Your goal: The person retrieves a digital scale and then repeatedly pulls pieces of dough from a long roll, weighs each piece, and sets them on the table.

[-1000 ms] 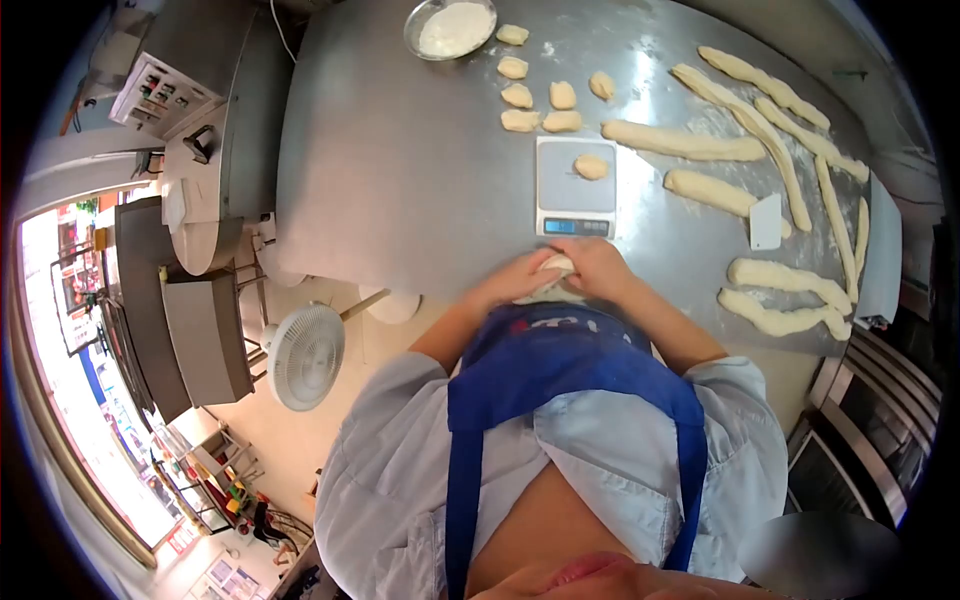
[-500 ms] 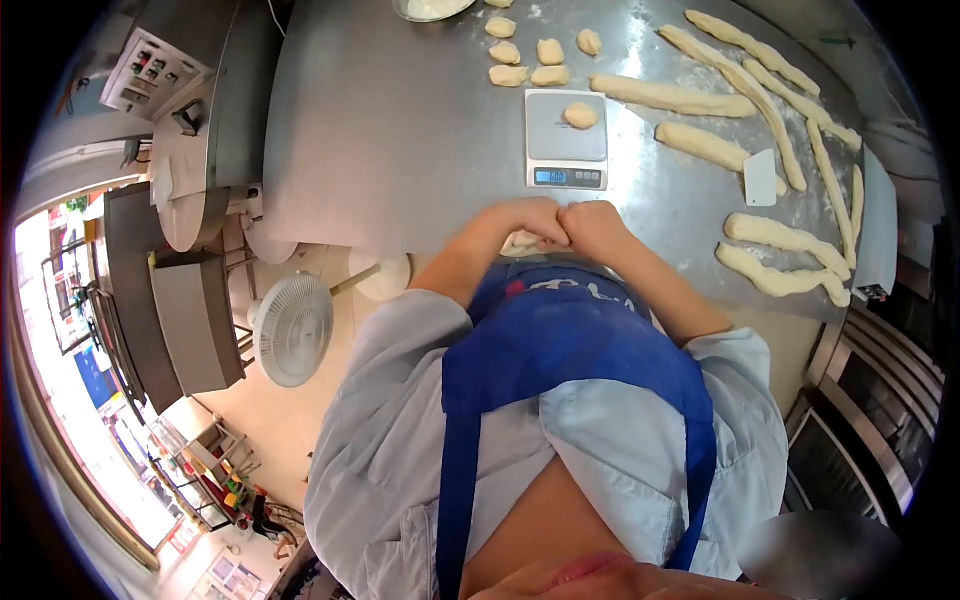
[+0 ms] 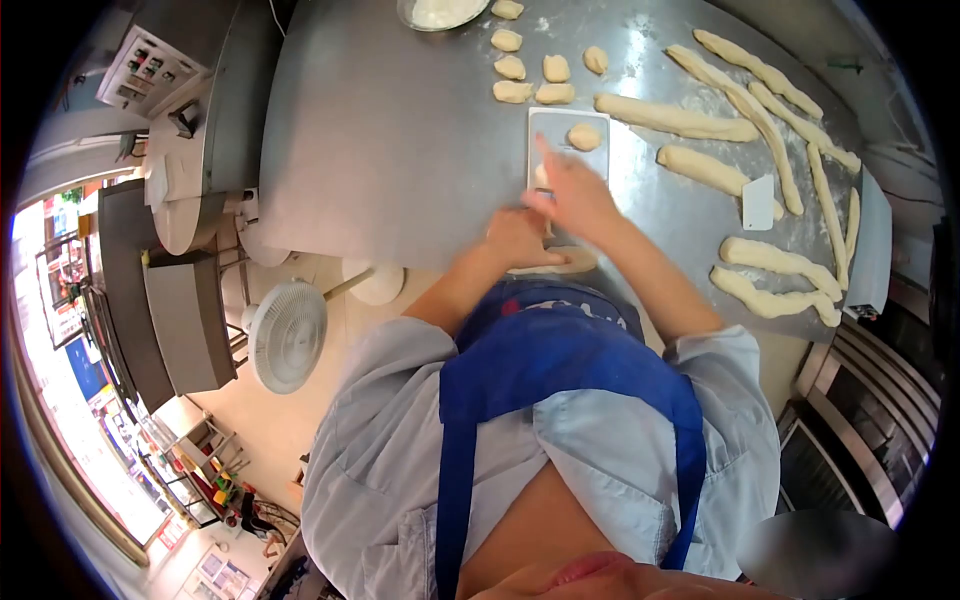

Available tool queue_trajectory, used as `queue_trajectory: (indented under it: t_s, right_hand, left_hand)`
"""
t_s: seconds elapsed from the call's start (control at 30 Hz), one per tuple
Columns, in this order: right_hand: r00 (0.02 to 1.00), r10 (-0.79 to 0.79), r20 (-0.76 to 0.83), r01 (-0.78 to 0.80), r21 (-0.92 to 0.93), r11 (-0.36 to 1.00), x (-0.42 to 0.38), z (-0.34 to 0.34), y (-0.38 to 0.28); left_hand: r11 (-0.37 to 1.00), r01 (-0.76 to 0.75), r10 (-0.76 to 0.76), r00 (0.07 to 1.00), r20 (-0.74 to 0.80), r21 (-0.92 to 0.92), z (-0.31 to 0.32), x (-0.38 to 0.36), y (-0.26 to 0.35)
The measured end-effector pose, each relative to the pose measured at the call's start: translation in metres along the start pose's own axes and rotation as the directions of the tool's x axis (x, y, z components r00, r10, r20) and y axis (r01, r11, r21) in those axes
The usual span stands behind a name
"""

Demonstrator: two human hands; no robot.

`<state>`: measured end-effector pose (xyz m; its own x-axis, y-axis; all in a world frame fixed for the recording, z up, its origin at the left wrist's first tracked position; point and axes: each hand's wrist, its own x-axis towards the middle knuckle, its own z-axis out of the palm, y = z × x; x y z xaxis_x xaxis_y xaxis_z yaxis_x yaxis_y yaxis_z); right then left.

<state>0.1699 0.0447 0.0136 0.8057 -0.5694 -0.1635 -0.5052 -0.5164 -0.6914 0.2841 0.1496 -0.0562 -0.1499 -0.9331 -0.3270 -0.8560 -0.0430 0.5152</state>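
Observation:
My right hand [image 3: 578, 195] reaches over the white digital scale [image 3: 570, 117], its index finger stretched out and the fingers apart. Beneath it, a small pale dough piece [image 3: 542, 176] shows on the scale, partly covered by the hand. Another dough lump [image 3: 584, 137] sits on the upper right of the weighing plate. The scale's display is mostly hidden by my hands. My left hand [image 3: 517, 238] is closed, with curled fingers, on a dough roll [image 3: 572, 262] at the front edge of the steel table, close to the blue apron.
Several cut dough pieces [image 3: 513, 92] lie beyond the scale, near a bowl of white flour [image 3: 443, 12]. Long dough ropes [image 3: 675, 117] spread over the right side of the steel table [image 3: 380, 150]. A white dough scraper [image 3: 758, 203] rests against one thick roll. A fan [image 3: 288, 337] stands at left.
My hands, earlier together at the table's front edge, have parted. The right has moved forward over the scale, where a second dough piece now shows. The left stays near the edge by the dough roll.

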Motion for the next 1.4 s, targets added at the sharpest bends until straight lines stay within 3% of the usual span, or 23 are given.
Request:
queue_trajectory:
  t_s: [0.03, 0.07, 0.1, 0.17, 0.23, 0.3, 0.37, 0.43, 0.53, 0.67, 0.7, 0.73, 0.77, 0.83, 0.9, 0.97, 1.03, 1.07, 1.1, 1.13, 1.27, 1.33, 1.4]
  right_hand:
    - [0.981, -0.128, -0.144, 0.097, -0.201, 0.975, 0.018, 0.015, 0.038]
    - [0.925, -0.28, -0.256, 0.161, -0.405, 0.9, 0.028, 0.02, 0.061]
    - [0.923, -0.285, -0.257, 0.166, -0.403, 0.9, 0.03, 0.017, 0.067]
    - [0.903, -0.319, -0.289, 0.109, -0.564, 0.818, 0.036, 0.008, 0.077]
    - [0.881, -0.268, -0.39, 0.085, -0.427, 0.9, 0.048, -0.007, 0.097]
    - [0.961, 0.107, -0.253, -0.151, -0.16, 0.976, 0.053, -0.007, 0.121]
    - [0.953, 0.099, -0.285, -0.135, -0.107, 0.985, 0.072, -0.021, 0.122]
    - [0.943, 0.047, -0.33, -0.105, -0.161, 0.981, 0.104, -0.038, 0.111]
    - [0.802, -0.135, -0.582, 0.038, -0.176, 0.984, 0.178, -0.048, 0.116]
    - [0.804, -0.235, -0.547, 0.126, -0.229, 0.965, 0.249, -0.03, 0.151]
    - [0.745, -0.329, -0.581, 0.08, -0.412, 0.908, 0.25, -0.025, 0.146]
    - [0.687, -0.424, -0.59, 0.009, -0.577, 0.817, 0.247, -0.022, 0.143]
    - [0.689, -0.416, -0.594, -0.003, -0.576, 0.817, 0.241, -0.019, 0.141]
    - [0.798, -0.361, -0.482, 0.249, -0.281, 0.927, 0.196, -0.029, 0.099]
    - [0.999, -0.046, -0.027, 0.046, 0.028, 0.999, 0.122, -0.022, 0.06]
    - [0.953, -0.267, 0.142, 0.254, 0.103, 0.962, 0.043, 0.001, 0.037]
    - [0.794, -0.607, -0.026, 0.604, -0.086, 0.793, -0.007, 0.016, 0.024]
    - [0.795, -0.606, -0.025, 0.602, -0.091, 0.793, -0.017, 0.024, 0.033]
    - [0.888, -0.458, 0.036, 0.459, -0.07, 0.886, -0.031, 0.033, 0.046]
    - [0.95, -0.295, 0.1, 0.301, -0.057, 0.952, -0.042, 0.04, 0.052]
    - [0.997, -0.081, -0.02, 0.082, 0.057, 0.995, -0.066, 0.053, 0.063]
    - [0.996, -0.073, -0.042, 0.073, -0.003, 0.997, -0.073, 0.052, 0.063]
    - [0.995, -0.085, -0.05, 0.082, -0.057, 0.995, -0.076, 0.055, 0.065]
  left_hand:
    - [0.99, 0.116, -0.122, 0.99, 0.065, 0.08, -0.019, -0.006, 0.017]
    - [0.997, 0.073, -0.073, 0.997, -0.007, 0.04, -0.021, -0.01, 0.017]
    - [0.996, 0.077, -0.077, 0.997, -0.009, 0.043, -0.013, -0.012, 0.007]
    - [0.999, 0.002, -0.012, 0.971, -0.239, -0.04, 0.015, -0.014, -0.021]
    - [0.992, 0.107, -0.119, 0.97, -0.21, -0.067, 0.018, -0.025, -0.034]
    - [0.975, 0.206, -0.218, 0.963, -0.161, -0.085, 0.02, -0.034, -0.031]
    - [0.953, 0.301, -0.292, 0.945, -0.145, 0.043, 0.015, -0.035, -0.025]
    - [0.947, 0.321, -0.315, 0.936, -0.159, 0.01, 0.02, -0.032, -0.025]
    - [0.939, 0.341, -0.341, 0.918, -0.202, -0.036, 0.031, -0.03, -0.028]
    - [0.926, 0.37, -0.377, 0.911, -0.164, -0.077, 0.03, -0.029, -0.029]
    - [0.928, 0.368, -0.374, 0.914, -0.158, -0.067, 0.031, -0.03, -0.03]
    - [0.934, 0.345, -0.357, 0.912, -0.202, -0.092, 0.034, -0.032, -0.031]
    - [0.94, 0.318, -0.339, 0.908, -0.246, -0.122, 0.039, -0.034, -0.031]
    - [0.95, 0.224, -0.284, 0.91, -0.302, -0.218, 0.058, -0.035, -0.045]
    - [0.941, 0.125, -0.238, 0.905, -0.353, -0.314, 0.063, -0.04, -0.041]
    - [0.727, 0.262, -0.436, 0.89, -0.131, -0.635, 0.044, -0.041, -0.022]
    - [0.707, 0.222, -0.382, 0.919, -0.098, -0.672, 0.044, -0.03, -0.024]
    - [0.652, 0.142, -0.259, 0.965, -0.043, -0.745, 0.05, -0.022, -0.029]
    - [0.58, 0.077, -0.13, 0.992, 0.001, -0.811, 0.055, -0.021, -0.031]
    - [0.548, 0.202, -0.108, 0.979, 0.171, -0.812, 0.023, -0.023, -0.011]
    - [0.536, 0.231, -0.016, 0.964, 0.265, -0.812, 0.014, -0.014, -0.007]
    - [0.792, 0.016, 0.073, 0.99, 0.121, -0.611, 0.009, -0.013, -0.013]
    - [0.852, 0.053, 0.074, 0.973, 0.219, -0.522, 0.005, -0.004, -0.018]
